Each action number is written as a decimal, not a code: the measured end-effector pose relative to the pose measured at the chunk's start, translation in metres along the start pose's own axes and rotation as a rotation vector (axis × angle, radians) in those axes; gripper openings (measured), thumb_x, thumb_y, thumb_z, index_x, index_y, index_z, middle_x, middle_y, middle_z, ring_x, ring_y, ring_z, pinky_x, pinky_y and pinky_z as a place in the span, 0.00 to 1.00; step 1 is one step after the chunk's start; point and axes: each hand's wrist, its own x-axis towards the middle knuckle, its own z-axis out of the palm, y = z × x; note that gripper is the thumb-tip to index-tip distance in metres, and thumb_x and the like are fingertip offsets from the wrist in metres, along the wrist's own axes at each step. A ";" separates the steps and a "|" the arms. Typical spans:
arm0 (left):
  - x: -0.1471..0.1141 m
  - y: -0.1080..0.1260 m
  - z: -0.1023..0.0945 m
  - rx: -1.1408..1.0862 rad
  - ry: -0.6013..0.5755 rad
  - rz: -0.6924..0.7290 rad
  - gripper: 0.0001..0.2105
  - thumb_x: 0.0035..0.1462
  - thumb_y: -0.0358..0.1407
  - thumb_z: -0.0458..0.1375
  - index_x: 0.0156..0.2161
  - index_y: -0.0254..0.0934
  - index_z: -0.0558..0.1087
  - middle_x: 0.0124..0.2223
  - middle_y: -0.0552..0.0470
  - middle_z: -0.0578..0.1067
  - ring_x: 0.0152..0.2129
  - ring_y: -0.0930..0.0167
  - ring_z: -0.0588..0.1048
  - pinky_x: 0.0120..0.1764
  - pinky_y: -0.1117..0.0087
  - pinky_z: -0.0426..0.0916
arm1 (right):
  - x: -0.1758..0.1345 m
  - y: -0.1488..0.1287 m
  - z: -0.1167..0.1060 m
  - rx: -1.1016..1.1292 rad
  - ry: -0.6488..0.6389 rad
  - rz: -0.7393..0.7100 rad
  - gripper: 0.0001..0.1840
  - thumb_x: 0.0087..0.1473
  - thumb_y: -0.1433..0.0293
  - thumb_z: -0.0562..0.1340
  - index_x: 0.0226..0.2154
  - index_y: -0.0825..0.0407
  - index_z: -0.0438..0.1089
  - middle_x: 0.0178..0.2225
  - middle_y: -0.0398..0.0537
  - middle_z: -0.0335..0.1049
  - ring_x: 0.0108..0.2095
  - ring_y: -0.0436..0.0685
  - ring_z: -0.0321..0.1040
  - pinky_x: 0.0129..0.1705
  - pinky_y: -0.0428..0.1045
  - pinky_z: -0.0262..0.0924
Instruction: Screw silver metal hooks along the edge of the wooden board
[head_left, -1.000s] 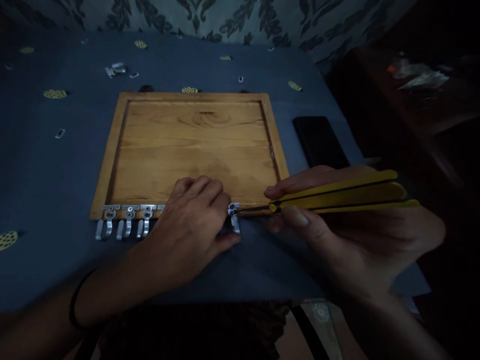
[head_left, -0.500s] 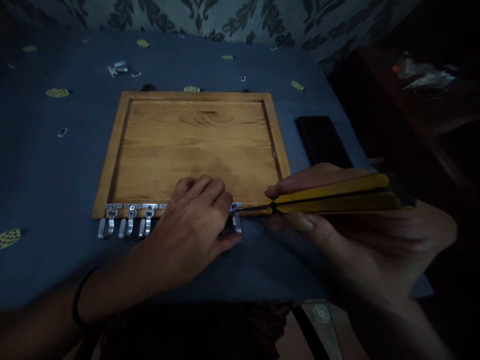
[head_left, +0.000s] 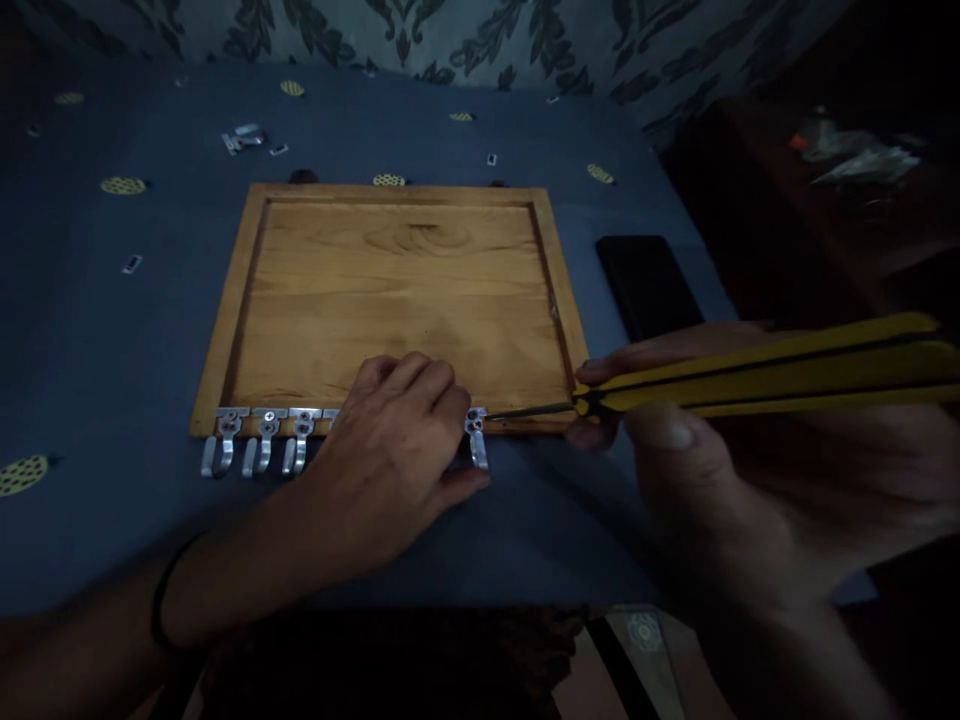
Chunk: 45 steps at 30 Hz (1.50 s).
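Blue tablecloth (head_left: 157, 345) — screwdriver (head_left: 720, 385) farther right now

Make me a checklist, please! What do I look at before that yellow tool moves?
1. Yellow-handled tool held: ok, the right hand grips it.
2. Tool's tip touching the rightmost hook: cannot tell; they're close, but it's too dim and small.
3. Wooden board resting on the blue tablecloth: ok.
4. Left hand at the row of hooks: ok, it lies over the row.
5. Whole row easy to see: not ok, the left hand hides the middle.
6. Good light: not ok, it's dim.
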 end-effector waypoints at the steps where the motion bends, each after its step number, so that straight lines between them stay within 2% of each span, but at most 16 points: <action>1: 0.000 0.000 0.000 0.000 0.003 0.001 0.15 0.56 0.41 0.69 0.41 0.31 0.75 0.41 0.47 0.74 0.41 0.59 0.71 0.45 0.57 0.65 | 0.000 0.001 0.001 -0.020 -0.016 -0.029 0.15 0.48 0.79 0.71 0.37 0.46 0.80 0.37 0.39 0.80 0.34 0.55 0.78 0.42 0.51 0.78; 3: 0.000 0.000 0.000 0.001 0.006 -0.001 0.15 0.56 0.41 0.69 0.41 0.32 0.74 0.41 0.47 0.74 0.42 0.59 0.71 0.45 0.57 0.65 | 0.000 0.003 0.002 -0.082 -0.045 -0.074 0.14 0.50 0.79 0.70 0.39 0.48 0.80 0.38 0.41 0.81 0.31 0.54 0.77 0.40 0.51 0.79; 7: 0.000 0.000 0.001 0.002 0.000 -0.007 0.15 0.56 0.42 0.69 0.41 0.32 0.74 0.41 0.47 0.74 0.42 0.59 0.71 0.46 0.57 0.65 | -0.002 0.007 0.000 -0.100 -0.083 -0.040 0.14 0.51 0.77 0.70 0.41 0.47 0.79 0.38 0.42 0.80 0.28 0.54 0.76 0.36 0.52 0.78; 19: 0.000 0.000 0.002 -0.015 0.012 0.000 0.17 0.54 0.41 0.70 0.43 0.30 0.75 0.41 0.47 0.74 0.42 0.58 0.72 0.45 0.57 0.64 | -0.004 0.006 0.005 -0.075 -0.035 0.041 0.12 0.52 0.73 0.72 0.40 0.45 0.79 0.38 0.40 0.80 0.33 0.55 0.78 0.39 0.53 0.77; 23: 0.000 0.000 0.001 -0.012 0.009 0.002 0.17 0.54 0.41 0.70 0.42 0.30 0.75 0.41 0.47 0.74 0.42 0.58 0.71 0.45 0.57 0.64 | -0.002 0.008 0.004 -0.081 -0.071 -0.002 0.11 0.52 0.72 0.72 0.40 0.45 0.79 0.38 0.41 0.81 0.31 0.55 0.78 0.36 0.52 0.77; 28: -0.001 0.001 0.000 -0.008 0.018 0.008 0.15 0.56 0.40 0.69 0.41 0.31 0.74 0.41 0.47 0.73 0.42 0.58 0.71 0.44 0.57 0.64 | 0.001 0.008 0.001 -0.113 -0.140 -0.028 0.08 0.54 0.72 0.70 0.39 0.48 0.78 0.38 0.42 0.81 0.29 0.53 0.76 0.38 0.51 0.76; 32: 0.000 0.001 0.001 0.000 0.027 0.007 0.16 0.54 0.41 0.70 0.40 0.32 0.73 0.41 0.47 0.73 0.42 0.58 0.71 0.44 0.57 0.64 | 0.002 0.006 0.000 -0.111 -0.188 -0.038 0.09 0.56 0.73 0.69 0.41 0.47 0.77 0.40 0.41 0.81 0.33 0.53 0.77 0.40 0.51 0.75; 36: 0.000 0.000 0.001 -0.002 0.020 0.007 0.15 0.55 0.40 0.70 0.39 0.32 0.72 0.40 0.48 0.73 0.41 0.58 0.71 0.44 0.57 0.64 | 0.003 0.004 -0.003 -0.149 -0.246 -0.034 0.08 0.57 0.70 0.69 0.41 0.45 0.76 0.39 0.41 0.80 0.35 0.54 0.77 0.36 0.49 0.73; 41: 0.000 0.000 0.002 0.004 0.022 0.012 0.16 0.54 0.41 0.71 0.39 0.32 0.73 0.40 0.47 0.73 0.42 0.58 0.72 0.44 0.57 0.64 | 0.006 -0.001 -0.002 -0.202 -0.249 -0.046 0.07 0.56 0.69 0.69 0.40 0.44 0.77 0.38 0.43 0.80 0.31 0.56 0.75 0.34 0.53 0.72; 45: -0.001 0.000 0.002 0.010 0.023 0.011 0.16 0.54 0.41 0.71 0.40 0.32 0.73 0.40 0.47 0.73 0.42 0.58 0.72 0.44 0.57 0.65 | 0.009 -0.005 0.000 -0.182 -0.236 -0.044 0.08 0.55 0.71 0.69 0.38 0.43 0.77 0.37 0.44 0.80 0.33 0.58 0.76 0.34 0.54 0.73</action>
